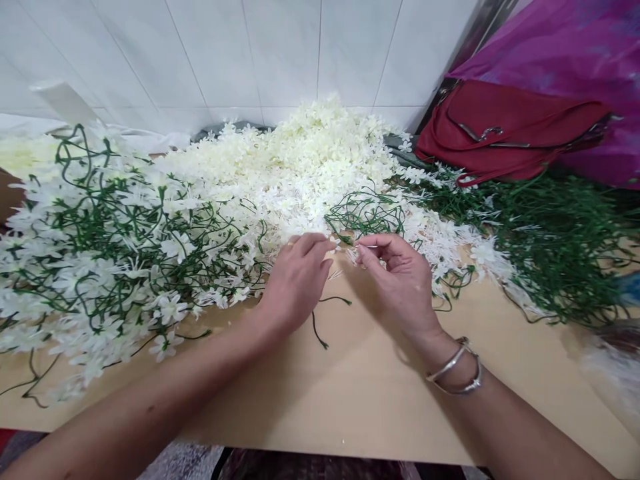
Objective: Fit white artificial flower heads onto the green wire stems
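My left hand (299, 280) hovers over the front edge of a pile of white artificial petals (320, 153), its fingers bent and close together; whatever lies between them is hidden. Opposite it, my right hand (403, 280) pinches thumb against forefinger, with thin white stamens (352, 254) at the tips. A few centimetres separate the two hands. Just beyond them sits a tangle of loose green stems (367, 212). Below my left hand, a short green stem (319, 332) lies on the tan table (320, 400).
Finished-looking white flowers on green stems (170, 247) are heaped at left. Bundled green stems (555, 247) lie at right, below a red handbag (510, 130) and purple cloth (560, 40). A white tiled wall (285, 53) rises behind. Clear plastic (610, 367) rests at the right edge.
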Motion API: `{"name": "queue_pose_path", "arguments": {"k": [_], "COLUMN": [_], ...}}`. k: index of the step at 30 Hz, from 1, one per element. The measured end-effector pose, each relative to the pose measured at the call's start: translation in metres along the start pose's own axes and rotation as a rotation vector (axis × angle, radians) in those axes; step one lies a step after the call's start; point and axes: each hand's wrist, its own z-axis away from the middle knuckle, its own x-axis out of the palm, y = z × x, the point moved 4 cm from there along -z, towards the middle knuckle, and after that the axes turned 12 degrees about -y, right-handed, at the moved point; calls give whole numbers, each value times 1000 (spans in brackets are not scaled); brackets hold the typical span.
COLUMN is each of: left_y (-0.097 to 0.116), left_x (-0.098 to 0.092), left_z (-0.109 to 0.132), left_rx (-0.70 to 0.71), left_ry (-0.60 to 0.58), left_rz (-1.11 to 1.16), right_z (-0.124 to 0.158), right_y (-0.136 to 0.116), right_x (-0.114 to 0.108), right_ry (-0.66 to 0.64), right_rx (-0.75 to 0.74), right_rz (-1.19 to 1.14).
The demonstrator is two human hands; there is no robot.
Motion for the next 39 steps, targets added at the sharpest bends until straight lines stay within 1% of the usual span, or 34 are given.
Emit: {"name": "queue_pose_path", "arguments": {"k": [2, 4, 6, 8, 11, 13, 15, 18, 20, 22, 25, 28, 39], "left_y": [-1, -5, -9, -10, -7, -5, -4, -2, 1, 2, 2, 2, 1], "left_x": [5, 12, 14, 10, -5, -15, -19, -14, -8, -3, 2, 6, 11], "left_z": [-23, -41, -53, -54, -43, -31, -18, -2, 5, 9, 12, 12, 14], "left_rx": [40, 47, 46, 57, 29, -73, -225, -413, -465, -480, -479, -494, -521], "left_ry": [-69, -144, -170, -145, -68, -18, 14, 12, 20, 56, 109, 144, 155], "left_rz": [-182, -306, -332, -293, -143, 63, 351, 780, 978, 1105, 1217, 1264, 1260], "right_z": [-1, -3, -4, -5, -3, 0, 2, 5, 6, 7, 7, 8, 10], "right_y": [2, 3, 3, 2, -2, -6, -10, -17, -20, -21, -22, -23, -23], "right_x": [-2, -5, -7, -8, -6, -4, -1, 2, 4, 6, 8, 9, 13], "right_ry": [2, 12, 17, 14, -1, -18, -36, -49, -55, -60, -71, -83, -112], "right_rx": [-16, -47, -77, -86, -73, -58, -67, -154, -203, -214, -204, -208, -160], "right_rz": [20, 52, 89, 100, 71, 63, 68, 118, 172, 204, 206, 207, 222]}}
